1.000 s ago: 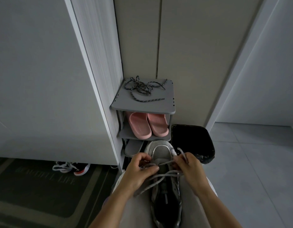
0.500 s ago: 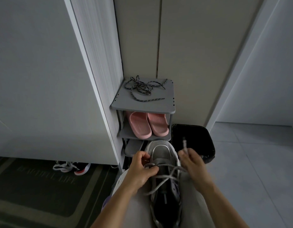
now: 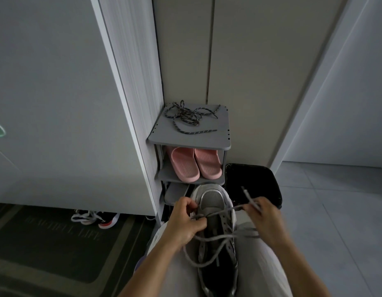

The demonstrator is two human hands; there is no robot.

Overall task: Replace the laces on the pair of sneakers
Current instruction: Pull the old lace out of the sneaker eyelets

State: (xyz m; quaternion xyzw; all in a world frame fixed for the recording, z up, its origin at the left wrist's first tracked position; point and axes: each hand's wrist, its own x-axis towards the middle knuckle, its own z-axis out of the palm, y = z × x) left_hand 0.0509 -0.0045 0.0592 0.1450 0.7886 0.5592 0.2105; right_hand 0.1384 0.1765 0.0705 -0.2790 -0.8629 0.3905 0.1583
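Presently, the left hand (image 3: 187, 221) pinches the flat grey lace (image 3: 226, 210) at the toe-end eyelets. The right hand (image 3: 264, 215) grips one lace end, drawn taut to the right, tip upward. The grey mesh sneaker (image 3: 213, 200) lies on the person's lap, toe away; its upper eyelets appear vacant.

Judged step: working the lace through the lowest eyelets; withdrawal or threading cannot be told. The next move calls for steadying the shoe and handling one end at a time.

Dark speckled cord laces (image 3: 189, 117) lie atop the grey shelf rack (image 3: 220, 140). A second sneaker (image 3: 95, 218) sits on the floor, left.
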